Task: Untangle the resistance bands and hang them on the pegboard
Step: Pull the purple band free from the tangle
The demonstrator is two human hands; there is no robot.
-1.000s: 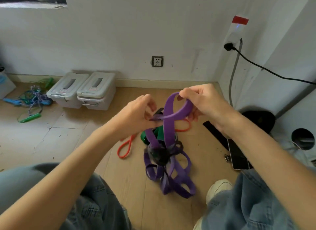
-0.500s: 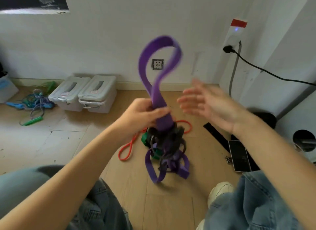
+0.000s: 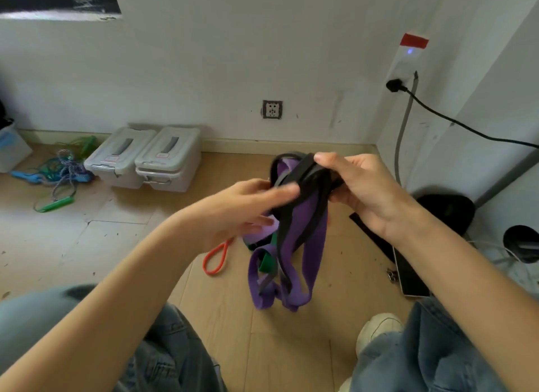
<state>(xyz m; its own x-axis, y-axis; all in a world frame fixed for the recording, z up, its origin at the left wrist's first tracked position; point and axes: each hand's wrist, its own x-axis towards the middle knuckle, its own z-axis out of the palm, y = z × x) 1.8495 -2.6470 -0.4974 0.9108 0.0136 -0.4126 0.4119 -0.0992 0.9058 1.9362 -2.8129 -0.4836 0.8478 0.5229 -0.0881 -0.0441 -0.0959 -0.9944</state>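
Observation:
A tangle of resistance bands hangs in front of me above the wooden floor. Its wide purple band (image 3: 314,245) loops down, a black band (image 3: 308,171) runs over the top, and a green band (image 3: 267,264) is caught low in the knot. My right hand (image 3: 360,189) grips the black band at the top of the tangle, thumb on it. My left hand (image 3: 248,209) is blurred, its fingers stretched out against the tangle's left side. An orange band (image 3: 217,260) lies loose on the floor behind. No pegboard is in view.
Two lidded plastic boxes (image 3: 145,158) stand by the wall. Coloured jump ropes (image 3: 58,172) lie at the far left. A phone (image 3: 409,275) lies on the floor at right, near a black cable (image 3: 466,127) and my shoe (image 3: 379,329).
The purple loop that was flung up has dropped. My right hand, open half a second ago, now grips the top of the tangle. My left hand has let go and spread its fingers.

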